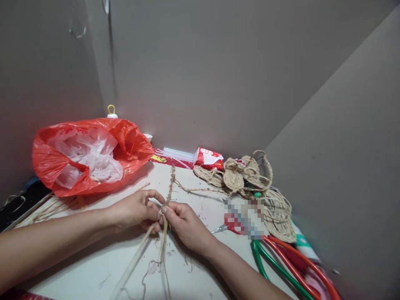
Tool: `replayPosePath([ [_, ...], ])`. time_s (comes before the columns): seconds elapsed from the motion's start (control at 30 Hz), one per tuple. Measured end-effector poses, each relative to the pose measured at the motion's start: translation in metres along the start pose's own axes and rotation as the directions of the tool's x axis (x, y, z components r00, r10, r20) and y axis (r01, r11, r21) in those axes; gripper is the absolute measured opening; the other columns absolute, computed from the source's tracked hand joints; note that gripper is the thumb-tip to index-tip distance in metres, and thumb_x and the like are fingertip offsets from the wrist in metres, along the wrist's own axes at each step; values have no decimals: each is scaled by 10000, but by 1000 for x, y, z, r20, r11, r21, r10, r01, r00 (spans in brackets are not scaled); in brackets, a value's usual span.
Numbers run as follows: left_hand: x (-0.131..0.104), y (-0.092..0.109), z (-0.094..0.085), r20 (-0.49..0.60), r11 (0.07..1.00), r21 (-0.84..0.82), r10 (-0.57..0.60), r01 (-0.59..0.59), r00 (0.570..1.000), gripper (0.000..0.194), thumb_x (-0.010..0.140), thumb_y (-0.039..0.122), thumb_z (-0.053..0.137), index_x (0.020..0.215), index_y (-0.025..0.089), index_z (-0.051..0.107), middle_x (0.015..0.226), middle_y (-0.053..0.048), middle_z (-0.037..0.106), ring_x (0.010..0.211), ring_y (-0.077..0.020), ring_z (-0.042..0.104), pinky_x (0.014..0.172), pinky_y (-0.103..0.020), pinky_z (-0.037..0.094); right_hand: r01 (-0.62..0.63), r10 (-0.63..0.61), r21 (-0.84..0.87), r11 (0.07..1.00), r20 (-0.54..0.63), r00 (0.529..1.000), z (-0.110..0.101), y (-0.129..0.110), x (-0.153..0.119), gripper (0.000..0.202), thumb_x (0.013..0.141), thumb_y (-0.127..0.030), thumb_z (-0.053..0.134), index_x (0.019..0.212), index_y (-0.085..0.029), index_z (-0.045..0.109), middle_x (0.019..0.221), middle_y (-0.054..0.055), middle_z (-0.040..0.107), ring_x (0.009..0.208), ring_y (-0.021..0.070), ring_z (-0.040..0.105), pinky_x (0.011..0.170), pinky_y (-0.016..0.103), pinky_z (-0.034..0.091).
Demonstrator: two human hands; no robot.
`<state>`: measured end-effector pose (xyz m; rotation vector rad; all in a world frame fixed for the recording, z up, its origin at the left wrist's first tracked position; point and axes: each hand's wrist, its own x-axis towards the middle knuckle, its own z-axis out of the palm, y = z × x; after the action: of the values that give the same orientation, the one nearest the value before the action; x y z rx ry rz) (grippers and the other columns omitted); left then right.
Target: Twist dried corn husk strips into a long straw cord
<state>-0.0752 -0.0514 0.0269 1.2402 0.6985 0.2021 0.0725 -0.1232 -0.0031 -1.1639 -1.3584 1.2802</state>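
Note:
Both of my hands meet near the middle of the white table at the lower end of a braided straw cord (170, 185). My left hand (145, 211) pinches pale loose strands that hang toward the table's front edge. My right hand (184, 223) has thumb and forefinger closed on the braid, just below its finished plait. Loose straw strands (164, 243) trail down between the hands, some thin and curling. The far end of the braid points away from me toward the back of the table. My fingers partly hide the spot where the strands cross.
A red plastic bag (137, 146) with a white bag inside stands back left. Along the back lie plastic straws (178, 154) and a red tissue pack (208, 159). Woven straw pieces (233, 180), scissors (231, 224) and red and green tubes (281, 266) sit to the right. Grey walls enclose the table.

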Motion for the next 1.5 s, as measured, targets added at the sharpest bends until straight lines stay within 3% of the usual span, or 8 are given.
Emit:
replayPosePath([
  [0.2, 4, -12, 7, -165, 967, 218, 173, -136, 971, 65, 764, 224, 475, 789, 164, 473, 546, 23, 568, 424, -57, 393, 419, -174, 249, 5, -18, -200, 980, -60, 998, -3, -5, 0, 377, 892, -366, 422, 575, -173, 486, 547, -37, 405, 519, 100, 322, 517, 234, 281],
  [0.4, 4, -10, -4, -182, 921, 284, 326, -268, 928, 233, 791, 356, 550, 692, 160, 469, 523, 55, 458, 477, -63, 369, 473, -194, 270, -50, 37, -154, 987, -87, 996, -4, -2, -3, 367, 893, -434, 446, 616, -206, 370, 545, -70, 284, 501, 95, 235, 479, 238, 222],
  [0.57, 0, -3, -13, -332, 881, 302, 454, -363, 827, 250, 816, 386, 514, 709, 165, 464, 581, 68, 381, 508, -66, 320, 490, -198, 261, -103, 94, -106, 989, -85, 992, -4, 2, -7, 402, 920, -483, 416, 636, -203, 372, 528, -74, 307, 479, 88, 251, 469, 238, 215],
  [0.67, -2, -1, -12, -321, 914, 242, 391, -325, 863, 247, 796, 381, 535, 706, 155, 493, 578, 58, 408, 511, -71, 339, 496, -207, 264, -126, 120, -68, 990, -89, 989, -4, 3, -8, 414, 917, -501, 422, 635, -202, 368, 528, -76, 288, 481, 86, 233, 460, 239, 201],
  [0.83, -6, -2, -7, -187, 949, 125, 309, -290, 932, 262, 737, 379, 623, 704, 156, 488, 510, 82, 381, 465, -59, 273, 464, -211, 203, -184, 183, 5, 983, -102, 978, -3, 6, -10, 417, 906, -506, 449, 636, -195, 382, 524, -77, 284, 472, 78, 208, 452, 239, 172],
  [1.17, -10, -9, -3, -154, 841, 335, 493, -424, 856, 381, 891, 397, 422, 592, 174, 344, 593, 57, 293, 556, -76, 270, 522, -219, 253, -151, 147, -30, 988, -99, 984, -1, 6, -8, 407, 906, -507, 452, 652, -191, 408, 524, -77, 312, 459, 75, 242, 451, 235, 194],
  [1.33, -9, -6, -3, -141, 870, 258, 463, -419, 875, 387, 883, 440, 436, 608, 169, 398, 571, 62, 341, 523, -68, 289, 507, -212, 271, -115, 109, -66, 991, -91, 990, -2, 5, -6, 419, 913, -505, 435, 640, -188, 413, 512, -78, 316, 456, 74, 251, 454, 235, 200],
  [1.5, -8, 1, -4, -80, 938, 149, 328, -314, 941, 291, 810, 426, 561, 717, 163, 479, 562, 51, 487, 490, -68, 407, 502, -205, 309, -103, 96, -92, 990, -71, 993, -3, 1, -6, 420, 911, -513, 427, 651, -184, 438, 523, -73, 329, 459, 76, 265, 452, 237, 206],
])
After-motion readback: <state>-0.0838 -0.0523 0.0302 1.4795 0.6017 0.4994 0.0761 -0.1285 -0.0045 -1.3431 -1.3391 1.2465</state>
